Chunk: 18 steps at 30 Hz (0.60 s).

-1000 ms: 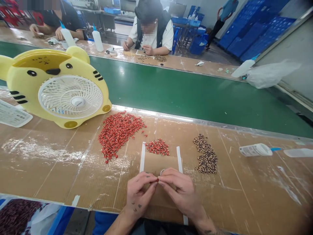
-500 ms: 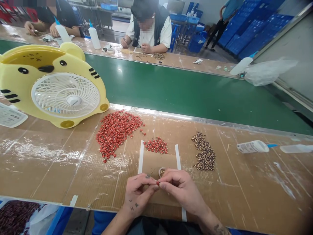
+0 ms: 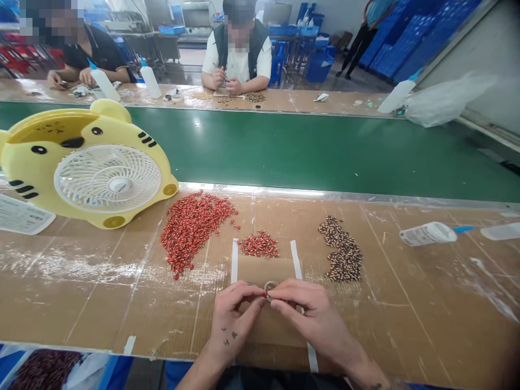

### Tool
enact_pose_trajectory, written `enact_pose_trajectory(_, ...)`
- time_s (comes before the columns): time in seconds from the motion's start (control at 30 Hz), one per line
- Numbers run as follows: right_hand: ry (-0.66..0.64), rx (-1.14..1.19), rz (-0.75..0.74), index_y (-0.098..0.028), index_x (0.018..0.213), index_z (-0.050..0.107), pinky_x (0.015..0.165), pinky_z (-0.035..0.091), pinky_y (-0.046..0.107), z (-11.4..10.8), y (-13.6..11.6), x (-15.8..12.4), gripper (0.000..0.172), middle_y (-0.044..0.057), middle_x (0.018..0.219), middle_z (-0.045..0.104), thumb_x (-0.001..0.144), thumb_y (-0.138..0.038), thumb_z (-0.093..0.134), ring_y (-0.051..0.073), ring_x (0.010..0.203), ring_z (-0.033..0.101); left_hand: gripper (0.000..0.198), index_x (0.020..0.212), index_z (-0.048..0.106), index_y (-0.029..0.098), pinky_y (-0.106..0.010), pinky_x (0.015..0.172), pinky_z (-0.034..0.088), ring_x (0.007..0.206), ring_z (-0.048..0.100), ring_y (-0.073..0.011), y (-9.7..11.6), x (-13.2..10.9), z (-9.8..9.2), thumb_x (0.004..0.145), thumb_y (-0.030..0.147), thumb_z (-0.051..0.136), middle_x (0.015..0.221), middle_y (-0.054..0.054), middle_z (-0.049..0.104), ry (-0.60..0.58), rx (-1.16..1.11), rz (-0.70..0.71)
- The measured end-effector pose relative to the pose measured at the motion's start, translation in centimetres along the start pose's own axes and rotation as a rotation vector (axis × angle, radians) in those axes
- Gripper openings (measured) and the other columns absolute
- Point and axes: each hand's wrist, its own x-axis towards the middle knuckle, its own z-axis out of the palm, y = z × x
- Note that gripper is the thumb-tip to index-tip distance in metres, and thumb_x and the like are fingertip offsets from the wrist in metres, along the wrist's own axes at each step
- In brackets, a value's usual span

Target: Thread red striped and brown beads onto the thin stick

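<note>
My left hand (image 3: 238, 317) pinches a tiny red piece (image 3: 265, 296) between thumb and forefinger. Closed at the same piece, my right hand (image 3: 314, 311) meets it from the other side; the fingertips hide most of it. Just behind the fingertips lies a small round ring-like dish (image 3: 270, 285) on a brown sheet (image 3: 264, 268) edged with white tape strips. A small heap of red pieces with pale and dark ends (image 3: 259, 245) sits at the sheet's far edge. Farther left spreads a larger red heap (image 3: 195, 227), and to the right a heap of dark brown-and-cream pieces (image 3: 342, 252).
A yellow animal-faced fan (image 3: 117, 184) stands at the left. White bottles with blue tips, one nearby (image 3: 428, 234), lie at the right. A green belt (image 3: 304, 149) runs beyond the cardboard-covered table (image 3: 162, 309). Across it, two people sit working with their hands.
My view has tilted up slightly, showing more of the far side. Both hands have shifted slightly toward the ring-like dish, still pinched together at the red piece. The person opposite has raised their hands.
</note>
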Motion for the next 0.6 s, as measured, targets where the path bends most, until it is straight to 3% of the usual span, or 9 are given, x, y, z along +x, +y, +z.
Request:
enact_pose_trajectory(0.1, 0.015, 0.053, -0.037, -0.022, 0.100, 0.078, 0.072, 0.052, 0.025, -0.7, -0.7, -0.2, 0.015, 0.003, 0.090, 0.075, 0.093, -0.021, 0.065, 0.015, 0.078, 0.069, 0.008, 0.084, 0.077, 0.021, -0.023, 0.064, 0.051, 0.070, 0.067, -0.0162, 0.4, 0.6, -0.8, 0.085, 0.016, 0.070, 0.075, -0.003, 0.074, 0.032, 0.034, 0.020)
enact_pose_trajectory(0.23, 0.063, 0.122, -0.079, -0.022, 0.097, 0.077, 0.067, 0.051, 0.023, -1.6, -0.2, -0.4, 0.013, 0.003, 0.087, 0.075, 0.092, -0.021, 0.065, 0.014, 0.074, 0.068, 0.010, 0.089, 0.076, 0.020, -0.026, 0.067, 0.052, 0.073, 0.069, -0.0181, -0.5, 1.8, -2.6, 0.088, 0.021, 0.066, 0.081, -0.004, 0.075, 0.048, 0.198, -0.066)
enact_pose_trajectory(0.4, 0.141, 0.130, -0.059, -0.021, 0.090, 0.076, 0.056, 0.045, 0.023, -3.8, 1.8, -0.3, 0.011, 0.001, 0.078, 0.072, 0.093, -0.025, 0.065, 0.013, 0.065, 0.062, 0.015, 0.092, 0.076, 0.021, -0.028, 0.071, 0.053, 0.078, 0.071, -0.0195, -1.7, 5.6, -4.2, 0.090, 0.020, 0.061, 0.088, -0.004, 0.078, -0.063, 0.498, -0.049)
enact_pose_trajectory(0.6, 0.170, 0.036, -0.024, -0.019, 0.085, 0.074, 0.058, 0.044, 0.024, -4.8, 4.1, 0.3, 0.017, 0.002, 0.075, 0.070, 0.094, -0.028, 0.062, 0.014, 0.065, 0.061, 0.020, 0.092, 0.077, 0.021, -0.026, 0.066, 0.050, 0.068, 0.068, -0.0171, -2.1, 8.7, -4.3, 0.088, 0.014, 0.059, 0.079, -0.002, 0.076, -0.252, 0.647, 0.001)
